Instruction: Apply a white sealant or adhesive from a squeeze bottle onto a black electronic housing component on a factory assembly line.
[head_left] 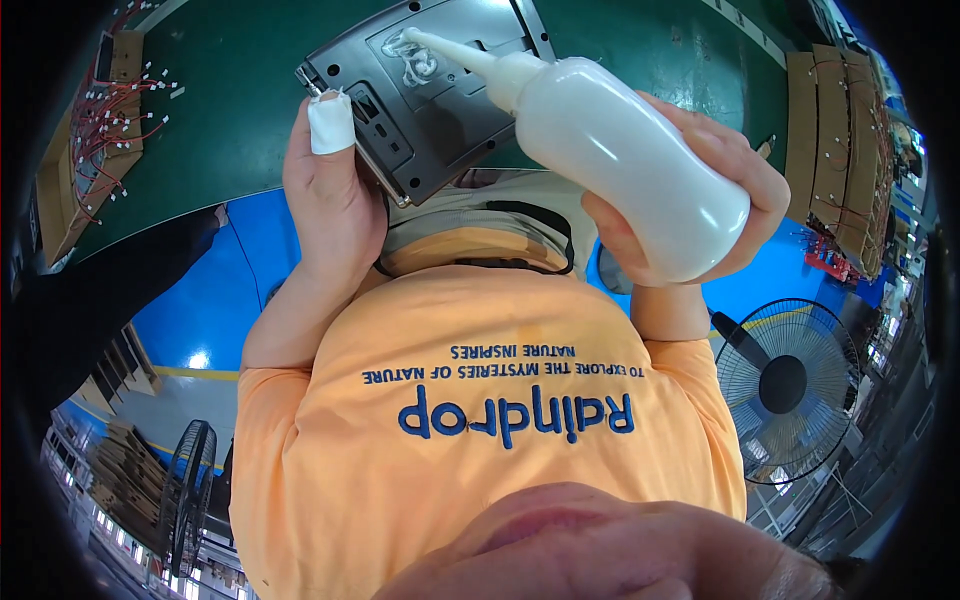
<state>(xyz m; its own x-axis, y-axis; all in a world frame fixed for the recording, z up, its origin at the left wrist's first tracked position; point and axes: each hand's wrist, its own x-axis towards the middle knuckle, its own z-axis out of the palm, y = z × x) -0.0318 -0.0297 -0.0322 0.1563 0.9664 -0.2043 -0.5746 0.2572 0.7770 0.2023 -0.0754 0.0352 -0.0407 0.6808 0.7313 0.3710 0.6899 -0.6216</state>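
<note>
Head view: left hand (pixel 330 190), thumb taped white, grips edge of dark plastic panel (pixel 430 90) above green surface (pixel 250 90). Right hand (pixel 700 190) wraps white squeeze bottle (pixel 620 150), nozzle tip touching panel beside clear glue blob (pixel 415 62). Hands apart.

Brown cardboard boxes (pixel 845 150) at right, another (pixel 85 150) at left.

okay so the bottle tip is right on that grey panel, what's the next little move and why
Probably a gentle squeeze by the right hand on the white bottle: its nozzle already meets the clear glue on the grey panel, which the left hand steadies.
</note>
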